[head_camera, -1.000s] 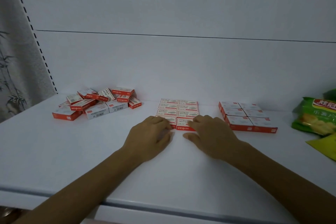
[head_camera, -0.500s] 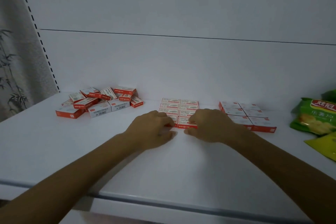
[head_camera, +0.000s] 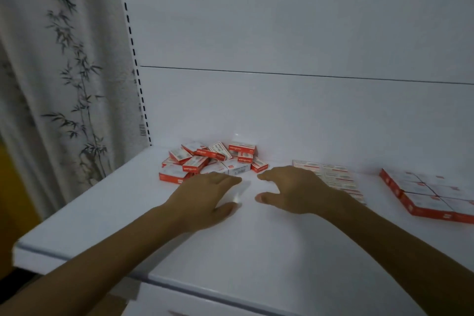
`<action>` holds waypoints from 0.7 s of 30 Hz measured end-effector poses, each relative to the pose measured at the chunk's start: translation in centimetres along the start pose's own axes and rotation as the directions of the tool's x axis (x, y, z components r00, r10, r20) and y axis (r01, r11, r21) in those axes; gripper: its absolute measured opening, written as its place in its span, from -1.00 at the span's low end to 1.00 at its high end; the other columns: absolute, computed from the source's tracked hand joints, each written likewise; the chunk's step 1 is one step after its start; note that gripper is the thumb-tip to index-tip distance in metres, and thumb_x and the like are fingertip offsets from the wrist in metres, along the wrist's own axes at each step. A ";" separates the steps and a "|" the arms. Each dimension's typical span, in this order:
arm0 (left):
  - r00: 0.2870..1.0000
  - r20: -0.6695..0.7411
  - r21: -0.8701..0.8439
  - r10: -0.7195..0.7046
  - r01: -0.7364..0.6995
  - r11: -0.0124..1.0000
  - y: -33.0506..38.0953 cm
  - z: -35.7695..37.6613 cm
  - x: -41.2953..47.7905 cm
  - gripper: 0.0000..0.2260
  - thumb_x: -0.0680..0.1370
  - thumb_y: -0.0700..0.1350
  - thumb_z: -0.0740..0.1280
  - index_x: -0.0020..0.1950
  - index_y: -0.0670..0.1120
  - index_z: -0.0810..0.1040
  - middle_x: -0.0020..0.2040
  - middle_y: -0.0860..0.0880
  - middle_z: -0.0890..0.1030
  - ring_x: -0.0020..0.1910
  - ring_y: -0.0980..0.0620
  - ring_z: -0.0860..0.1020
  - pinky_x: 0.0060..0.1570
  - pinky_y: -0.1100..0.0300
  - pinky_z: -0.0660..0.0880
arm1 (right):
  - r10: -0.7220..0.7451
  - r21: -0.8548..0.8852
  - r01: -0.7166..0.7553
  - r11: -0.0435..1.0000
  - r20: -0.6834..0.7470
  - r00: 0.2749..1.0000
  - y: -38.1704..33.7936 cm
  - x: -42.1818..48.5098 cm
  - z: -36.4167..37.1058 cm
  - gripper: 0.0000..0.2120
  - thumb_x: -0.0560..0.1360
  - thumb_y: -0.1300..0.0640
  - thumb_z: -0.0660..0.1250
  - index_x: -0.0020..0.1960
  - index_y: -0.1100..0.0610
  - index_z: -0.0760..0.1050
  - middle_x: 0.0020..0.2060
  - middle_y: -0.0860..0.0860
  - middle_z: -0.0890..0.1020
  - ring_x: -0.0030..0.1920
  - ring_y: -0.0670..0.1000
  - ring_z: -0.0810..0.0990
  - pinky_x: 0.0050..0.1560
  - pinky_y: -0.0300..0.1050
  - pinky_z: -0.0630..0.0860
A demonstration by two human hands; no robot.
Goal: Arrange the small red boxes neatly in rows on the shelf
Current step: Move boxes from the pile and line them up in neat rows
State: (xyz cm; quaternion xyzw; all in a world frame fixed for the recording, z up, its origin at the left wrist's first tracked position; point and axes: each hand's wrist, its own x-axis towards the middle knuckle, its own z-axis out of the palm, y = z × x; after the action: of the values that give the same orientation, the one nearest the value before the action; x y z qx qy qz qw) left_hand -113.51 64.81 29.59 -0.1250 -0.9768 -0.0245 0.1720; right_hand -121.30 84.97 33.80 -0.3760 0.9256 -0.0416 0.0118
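A loose heap of small red and white boxes [head_camera: 213, 160] lies at the back left of the white shelf [head_camera: 256, 251]. To its right a flat block of boxes in rows [head_camera: 333, 177] is partly covered by my right wrist. A second tidy block [head_camera: 425, 195] sits at the far right. My left hand [head_camera: 205, 197] hovers palm down just in front of the heap, fingers spread, holding nothing. My right hand [head_camera: 292, 190] is beside it, fingers apart and empty, pointing toward the heap.
A curtain printed with bamboo [head_camera: 59, 84] hangs left of the shelf. A slotted upright [head_camera: 133, 59] runs along the shelf's left back corner. The white back panel [head_camera: 295, 100] rises behind the boxes. The shelf's front edge runs below my forearms.
Both hands have left the middle block of boxes and moved left toward the loose heap. The camera has swung left, so the snack bags are out of view.
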 end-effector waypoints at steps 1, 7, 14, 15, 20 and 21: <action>1.000 -0.015 0.001 -0.018 0.018 1.000 -1.2 -0.4 -0.9 -0.49 0.54 0.22 0.14 0.45 0.10 0.24 0.40 0.06 0.40 0.31 0.04 0.40 0.19 0.14 0.39 | -0.015 0.005 0.015 1.000 0.004 1.000 -1.3 1.0 0.1 -0.43 0.50 -0.26 0.16 0.43 -0.06 0.23 0.42 -0.10 0.30 0.40 -0.03 0.25 0.37 -0.05 0.22; 0.996 -0.059 0.020 -0.074 0.075 0.997 -8.1 -1.2 -5.0 -0.55 0.51 0.21 0.16 0.35 0.07 0.38 0.27 0.03 0.52 0.20 0.00 0.50 0.05 0.14 0.46 | -0.053 -0.018 0.052 0.998 -0.081 0.995 -7.7 6.2 1.2 -0.48 0.50 -0.24 0.18 0.39 -0.04 0.31 0.37 -0.06 0.39 0.35 0.00 0.34 0.29 -0.05 0.30; 0.967 -0.213 -0.147 -0.139 0.109 0.983 -11.8 -0.3 -5.2 -0.51 0.47 0.18 0.24 0.36 0.03 0.40 0.22 0.01 0.56 0.17 -0.01 0.52 0.02 0.12 0.50 | -0.200 -0.202 0.108 0.974 -0.527 0.826 -11.4 11.6 4.3 -0.77 0.40 0.03 0.34 -0.03 0.14 0.62 -0.15 0.08 0.66 -0.14 0.14 0.62 -0.16 -0.04 0.51; 0.961 -0.227 -0.175 -0.158 0.119 0.977 -12.0 -0.1 -5.0 -0.51 0.48 0.16 0.27 0.37 0.03 0.38 0.24 0.02 0.55 0.19 0.00 0.50 0.05 0.13 0.47 | -0.212 -0.239 0.093 0.967 -0.539 0.815 -11.7 12.3 4.9 -0.82 0.37 0.06 0.36 -0.12 0.15 0.62 -0.25 0.08 0.66 -0.24 0.13 0.62 -0.24 -0.08 0.50; 0.942 -0.320 -0.234 -0.103 0.026 0.972 -12.8 0.6 -4.9 -0.54 0.48 0.12 0.25 0.34 -0.01 0.42 0.25 0.02 0.53 0.22 0.04 0.47 0.14 0.21 0.39 | -0.204 -0.354 0.018 0.935 -0.496 0.844 -12.7 14.2 6.0 -0.88 0.29 0.16 0.50 -0.18 0.12 0.64 -0.35 0.04 0.66 -0.37 0.05 0.61 -0.36 -0.18 0.49; 0.932 -0.347 -0.260 -0.106 0.013 0.965 -12.8 0.4 -4.8 -0.55 0.48 0.12 0.23 0.32 -0.01 0.44 0.24 0.03 0.55 0.21 0.07 0.46 0.14 0.27 0.36 | -0.209 -0.360 0.017 0.933 -0.501 0.840 -12.8 14.0 5.8 -0.85 0.28 0.17 0.50 -0.16 0.11 0.63 -0.32 0.03 0.66 -0.36 0.05 0.62 -0.36 -0.18 0.50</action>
State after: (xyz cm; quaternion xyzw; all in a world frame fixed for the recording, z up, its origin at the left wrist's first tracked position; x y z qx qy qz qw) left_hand -112.49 51.35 27.47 -0.1095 -0.9212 -0.1768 0.3289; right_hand -122.10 65.71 29.27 -0.4006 0.8611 0.0164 -0.3125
